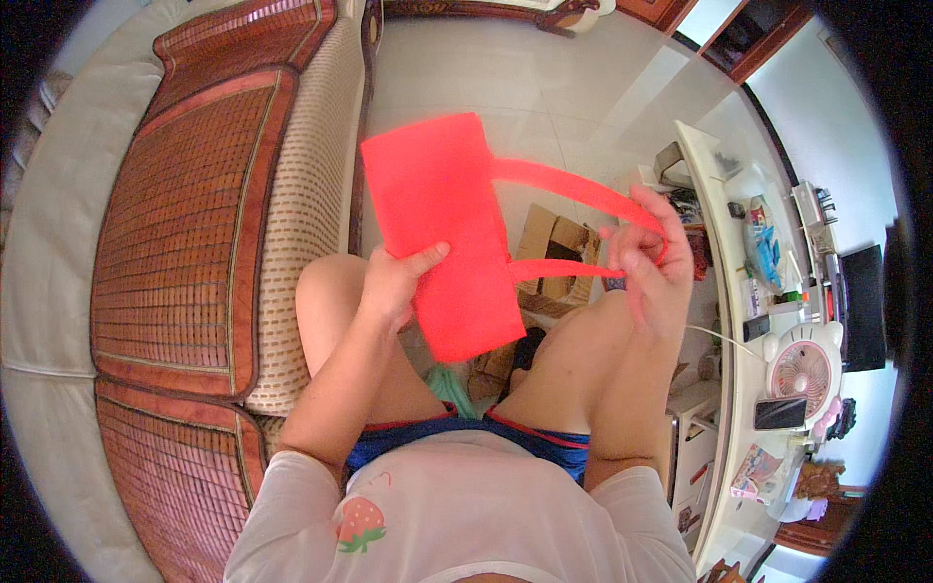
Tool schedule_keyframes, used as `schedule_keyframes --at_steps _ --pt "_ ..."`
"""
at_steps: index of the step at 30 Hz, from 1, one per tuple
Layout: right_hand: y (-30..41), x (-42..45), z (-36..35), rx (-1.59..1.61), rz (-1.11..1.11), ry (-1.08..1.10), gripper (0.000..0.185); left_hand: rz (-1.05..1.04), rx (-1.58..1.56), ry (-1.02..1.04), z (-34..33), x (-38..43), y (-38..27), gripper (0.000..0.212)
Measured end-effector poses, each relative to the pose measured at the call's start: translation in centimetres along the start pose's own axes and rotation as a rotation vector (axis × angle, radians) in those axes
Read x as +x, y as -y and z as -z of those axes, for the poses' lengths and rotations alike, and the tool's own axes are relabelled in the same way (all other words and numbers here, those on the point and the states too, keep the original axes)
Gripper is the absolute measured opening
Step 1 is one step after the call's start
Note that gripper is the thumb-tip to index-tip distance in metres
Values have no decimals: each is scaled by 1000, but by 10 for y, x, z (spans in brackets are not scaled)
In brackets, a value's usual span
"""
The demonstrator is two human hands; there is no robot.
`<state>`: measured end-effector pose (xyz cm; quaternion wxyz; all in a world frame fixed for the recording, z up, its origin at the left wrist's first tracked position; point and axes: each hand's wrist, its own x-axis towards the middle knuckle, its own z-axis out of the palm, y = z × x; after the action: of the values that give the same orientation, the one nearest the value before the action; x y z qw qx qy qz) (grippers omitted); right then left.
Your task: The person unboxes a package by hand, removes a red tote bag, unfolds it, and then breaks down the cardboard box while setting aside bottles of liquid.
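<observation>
A flat, bright red fabric bag (444,197), probably non-woven, is held tilted above my lap. My left hand (404,280) grips its lower left edge, the thumb lying on the front face and the fingers hidden behind. From the bag's right side extend two red strap handles; the upper strap (576,186) arcs over to my right hand (652,255), and the lower strap (561,270) runs nearly straight to it. The straps pass between the fingers and thumb of that hand, stretched away from the bag.
On the left is a sofa with a brown beaded seat mat (197,226). An opened cardboard box (557,248) sits on the tiled floor (466,73) beyond my knees. A long white cabinet (729,364) on the right carries a pink-and-white fan (802,368), a phone (780,414) and assorted packets.
</observation>
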<state>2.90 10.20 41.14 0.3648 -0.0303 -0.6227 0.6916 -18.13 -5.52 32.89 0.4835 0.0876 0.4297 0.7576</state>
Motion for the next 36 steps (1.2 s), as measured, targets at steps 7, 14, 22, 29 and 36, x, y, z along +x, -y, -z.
schedule_keyframes --at_steps 7,14,22,29,36 --pt "21 -8 6 -222 43 -528 28 -73 18 33 -3 -4 -3 30" --pt "29 -22 -81 -1345 287 540 9 -157 826 -93 16 19 0 29" --pt "0 32 -81 -1266 221 635 10 -914 947 492 -32 -7 38 29" --pt "-3 47 14 -327 -559 535 15 -734 1207 866 -37 -14 6 31" --pt "-53 -8 -16 358 -672 -347 33 193 66 393 -26 -23 11 44"
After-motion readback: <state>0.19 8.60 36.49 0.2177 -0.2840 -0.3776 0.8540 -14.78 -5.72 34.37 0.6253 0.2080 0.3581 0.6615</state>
